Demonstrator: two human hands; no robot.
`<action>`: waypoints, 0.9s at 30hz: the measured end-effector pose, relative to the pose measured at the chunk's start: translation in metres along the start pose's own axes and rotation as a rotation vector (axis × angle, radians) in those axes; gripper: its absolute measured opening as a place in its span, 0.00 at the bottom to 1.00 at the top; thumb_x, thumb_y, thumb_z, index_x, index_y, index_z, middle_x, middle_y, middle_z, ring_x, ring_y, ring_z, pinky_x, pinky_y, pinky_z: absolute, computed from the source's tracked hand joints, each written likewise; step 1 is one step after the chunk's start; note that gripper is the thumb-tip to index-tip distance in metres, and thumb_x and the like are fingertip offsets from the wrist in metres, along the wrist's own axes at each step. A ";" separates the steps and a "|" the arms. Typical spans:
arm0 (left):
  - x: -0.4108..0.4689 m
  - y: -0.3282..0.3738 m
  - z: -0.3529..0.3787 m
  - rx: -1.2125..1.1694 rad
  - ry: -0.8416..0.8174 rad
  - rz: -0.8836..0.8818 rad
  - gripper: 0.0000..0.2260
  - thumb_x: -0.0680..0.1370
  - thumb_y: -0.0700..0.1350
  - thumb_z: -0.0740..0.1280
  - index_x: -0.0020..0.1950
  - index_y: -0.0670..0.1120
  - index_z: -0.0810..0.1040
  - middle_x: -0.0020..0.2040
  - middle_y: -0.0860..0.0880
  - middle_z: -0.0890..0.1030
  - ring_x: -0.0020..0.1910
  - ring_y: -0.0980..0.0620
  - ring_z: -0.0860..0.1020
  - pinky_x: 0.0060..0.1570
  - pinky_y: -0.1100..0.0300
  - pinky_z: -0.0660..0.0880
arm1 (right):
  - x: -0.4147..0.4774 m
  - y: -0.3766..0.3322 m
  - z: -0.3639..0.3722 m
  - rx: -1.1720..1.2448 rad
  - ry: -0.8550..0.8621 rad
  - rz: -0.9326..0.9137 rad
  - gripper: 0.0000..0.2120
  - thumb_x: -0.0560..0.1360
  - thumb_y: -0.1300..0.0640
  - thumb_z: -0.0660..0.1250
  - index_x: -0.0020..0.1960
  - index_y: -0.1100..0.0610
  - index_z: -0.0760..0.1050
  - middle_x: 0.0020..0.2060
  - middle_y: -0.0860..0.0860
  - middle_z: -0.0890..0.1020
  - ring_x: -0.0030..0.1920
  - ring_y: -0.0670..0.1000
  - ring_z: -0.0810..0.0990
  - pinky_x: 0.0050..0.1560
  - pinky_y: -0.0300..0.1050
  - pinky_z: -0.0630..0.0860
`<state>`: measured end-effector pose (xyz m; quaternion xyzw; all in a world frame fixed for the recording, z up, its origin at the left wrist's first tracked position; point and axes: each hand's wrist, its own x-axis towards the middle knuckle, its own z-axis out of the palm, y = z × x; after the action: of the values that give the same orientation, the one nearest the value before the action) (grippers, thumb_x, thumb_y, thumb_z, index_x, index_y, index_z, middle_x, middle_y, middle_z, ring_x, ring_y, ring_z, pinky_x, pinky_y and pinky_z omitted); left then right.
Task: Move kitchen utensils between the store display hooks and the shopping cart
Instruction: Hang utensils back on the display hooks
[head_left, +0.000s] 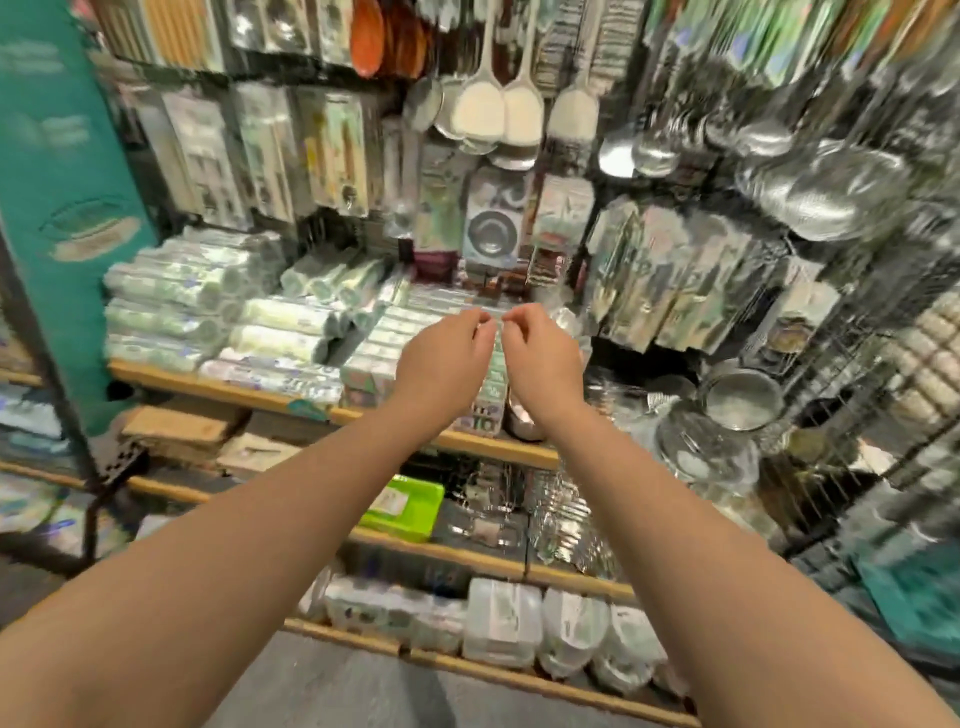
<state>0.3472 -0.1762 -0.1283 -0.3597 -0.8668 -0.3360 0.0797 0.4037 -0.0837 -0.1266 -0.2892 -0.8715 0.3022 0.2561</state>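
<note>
Reaching out in front of the display, both bare arms are stretched forward side by side. The left hand (447, 351) and the right hand (543, 356) are raised just beside each other above the front edge of the upper wooden shelf (234, 385). On each hand the thumb and forefinger are pressed together and the other fingers are curled under. A thin pale strip (496, 314) is pinched between the two sets of fingertips. What the strip belongs to cannot be told through the blur.

The kitchen utensils are hung along the top of the display, well above the hands. Three white spatulas (485, 111) are suspended near the top centre, and steel ladles and strainers (821, 192) are clustered toward the upper right corner. Carded packets (332, 150) are hung in rows to the left of the spatulas.

Wrapped rolls (192, 291) are stacked at the left end of the upper shelf, and long boxes (379, 338) are laid near its middle, behind the left hand. A round sieve (740, 397) is set at its right end, beside a wire rack (883, 364). A green box (405, 506) is placed on the shelf below. Clear plastic containers (501, 629) are lined along the bottom shelf's front edge. A teal panel (57, 156) is stood at the left edge.
</note>
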 end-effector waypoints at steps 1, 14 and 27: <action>0.018 -0.003 0.005 0.000 0.001 0.013 0.15 0.82 0.50 0.53 0.62 0.47 0.74 0.51 0.46 0.81 0.50 0.44 0.77 0.39 0.56 0.65 | 0.016 0.002 0.002 -0.003 0.009 0.004 0.12 0.80 0.53 0.55 0.56 0.52 0.75 0.48 0.48 0.81 0.49 0.51 0.76 0.60 0.52 0.68; 0.272 -0.034 0.023 -0.020 0.001 0.263 0.13 0.81 0.50 0.54 0.54 0.46 0.75 0.50 0.44 0.81 0.51 0.42 0.78 0.47 0.51 0.73 | 0.232 -0.019 0.031 -0.056 0.177 0.091 0.11 0.80 0.51 0.54 0.53 0.51 0.75 0.44 0.47 0.80 0.49 0.53 0.78 0.60 0.55 0.69; 0.364 -0.037 0.032 0.070 0.060 0.256 0.12 0.80 0.48 0.56 0.56 0.47 0.75 0.52 0.45 0.82 0.51 0.42 0.78 0.48 0.52 0.73 | 0.336 -0.016 0.025 -0.043 0.175 0.048 0.11 0.80 0.52 0.54 0.56 0.50 0.74 0.48 0.49 0.82 0.52 0.54 0.77 0.62 0.55 0.68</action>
<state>0.0604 0.0322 -0.0339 -0.4543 -0.8222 -0.3032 0.1601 0.1472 0.1182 -0.0418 -0.3409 -0.8447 0.2631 0.3178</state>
